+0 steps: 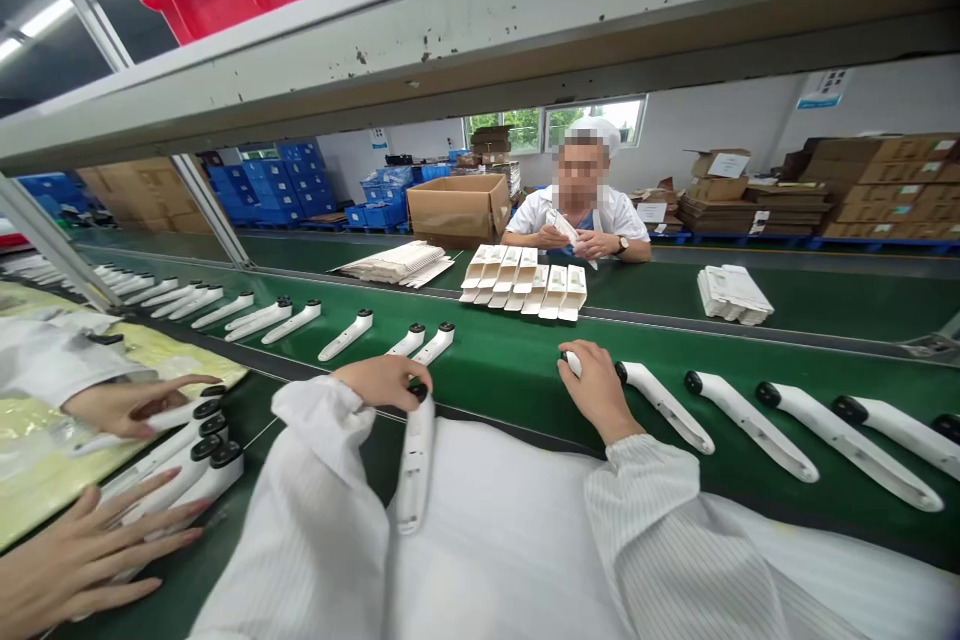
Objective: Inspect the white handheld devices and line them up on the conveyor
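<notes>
White housing [416, 458]: dark head [418, 390] clamped in our left hand [382, 382] at green belt [510, 360] edge, likely exposing its hollow [410, 485]; right hand [598, 387] clasps second housing [574, 363] on belt.

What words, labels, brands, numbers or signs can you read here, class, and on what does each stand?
No text can be read.
Wall signs: too blurred.
Box labels: too small and blurred.
Small cartons: green print, too small.
White handles: no readable marking.
</notes>
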`<action>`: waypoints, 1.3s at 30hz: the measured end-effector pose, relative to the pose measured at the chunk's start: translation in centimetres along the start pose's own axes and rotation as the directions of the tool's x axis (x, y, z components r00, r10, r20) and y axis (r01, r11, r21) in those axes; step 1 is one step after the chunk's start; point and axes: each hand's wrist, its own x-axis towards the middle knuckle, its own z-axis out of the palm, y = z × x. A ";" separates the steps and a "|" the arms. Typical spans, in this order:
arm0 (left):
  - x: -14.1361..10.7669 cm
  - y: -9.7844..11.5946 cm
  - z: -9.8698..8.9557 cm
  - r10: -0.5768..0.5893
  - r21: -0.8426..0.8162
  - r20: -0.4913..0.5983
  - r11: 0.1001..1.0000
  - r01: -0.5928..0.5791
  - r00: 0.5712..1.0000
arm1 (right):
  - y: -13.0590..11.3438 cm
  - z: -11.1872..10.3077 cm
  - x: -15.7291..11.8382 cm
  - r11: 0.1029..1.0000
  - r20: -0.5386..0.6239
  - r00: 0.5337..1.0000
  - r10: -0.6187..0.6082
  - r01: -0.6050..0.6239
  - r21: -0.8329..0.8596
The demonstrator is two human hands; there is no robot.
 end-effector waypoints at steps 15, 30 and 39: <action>3.1 -2.6 0.1 -0.251 -0.208 -0.446 0.963 0.173 0.859 | 0.0 0.3 -0.1 0.996 0.027 0.999 -0.033 0.030 0.082; 10.0 6.7 12.0 -0.159 -0.251 -0.554 0.968 0.018 0.817 | -2.5 1.6 -0.4 0.446 0.529 0.821 0.215 -0.564 0.695; 8.3 7.5 11.8 0.106 -0.249 -0.771 0.858 -0.449 0.628 | -4.3 -1.8 -0.2 0.109 0.485 0.867 0.114 -0.496 0.861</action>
